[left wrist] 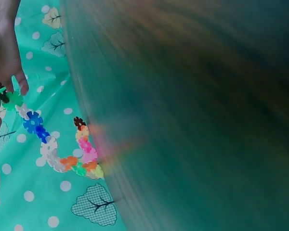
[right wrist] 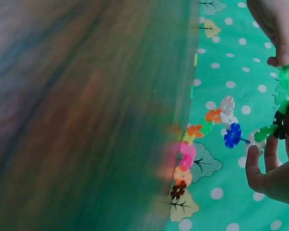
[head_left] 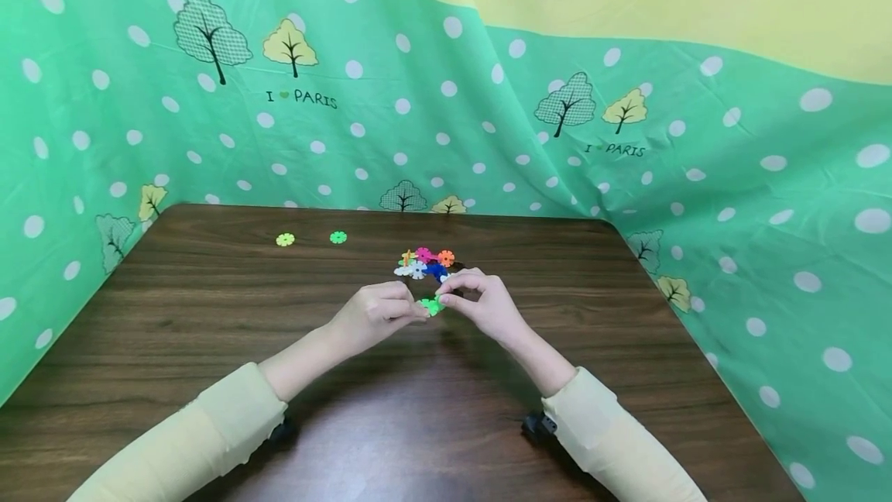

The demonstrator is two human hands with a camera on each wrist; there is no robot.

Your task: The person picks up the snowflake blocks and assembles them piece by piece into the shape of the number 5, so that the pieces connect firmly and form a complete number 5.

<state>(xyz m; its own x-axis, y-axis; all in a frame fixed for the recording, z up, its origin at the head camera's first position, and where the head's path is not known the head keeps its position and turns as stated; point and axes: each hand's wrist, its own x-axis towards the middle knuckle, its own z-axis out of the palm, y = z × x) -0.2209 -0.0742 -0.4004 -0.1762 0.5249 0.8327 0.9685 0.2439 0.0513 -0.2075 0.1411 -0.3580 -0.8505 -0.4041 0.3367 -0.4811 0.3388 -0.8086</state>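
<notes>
A chain of interlocked snowflake discs (head_left: 423, 255) in pink, orange, white, blue, green and dark brown lies ahead of both hands. At its near end, the left hand (head_left: 376, 312) pinches a green disc (head_left: 430, 306) between thumb and fingers. Opposite it, the right hand (head_left: 484, 304) pinches the chain close by. In the right wrist view, the right hand's fingers are at a dark brown disc (right wrist: 284, 124), with a green disc (right wrist: 266, 133) beside it. The left wrist view shows the blue discs (left wrist: 33, 122) and the chain curving round to a brown disc (left wrist: 78, 122).
A yellow-green disc (head_left: 285, 239) and a loose green disc (head_left: 337, 237) lie apart at the back left of the brown wooden table (head_left: 174, 331). A green polka-dot cloth (head_left: 432, 99) hangs behind the table and along its sides.
</notes>
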